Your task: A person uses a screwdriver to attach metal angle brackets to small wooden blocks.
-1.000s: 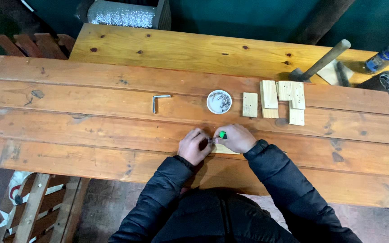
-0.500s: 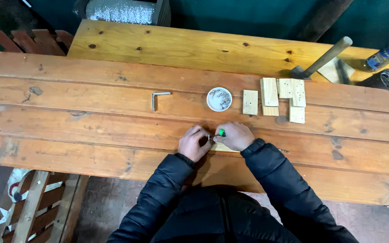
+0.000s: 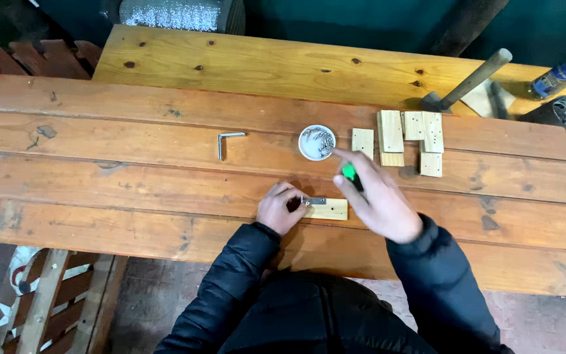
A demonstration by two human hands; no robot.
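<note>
Pinning the block flat on the bench with the left hand, near the front edge and just ahead of the body, with fingertips curled narrow over its left end and touching the small metal bracket laid on top. Gripping a green-handled screwdriver in the right hand, tucked into the palm by the lower fingers, while stretching the index finger out to the rim of the white dish, which seems to hold small screws, though too small to tell for sure. Looks like fetching a fastener for the bracket, judging by the reach, with nothing visibly pinched yet. Calls, as a next move, for a fine pinch of thumb and index on one small piece without letting the screwdriver slip, then for seating it in a bracket hole while keeping the block and bracket from shifting under the left fingertips. Leaving untouched the Allen key well to the left, the spare blocks just right of the dish, and the hammer and bottle at the far right.
</note>
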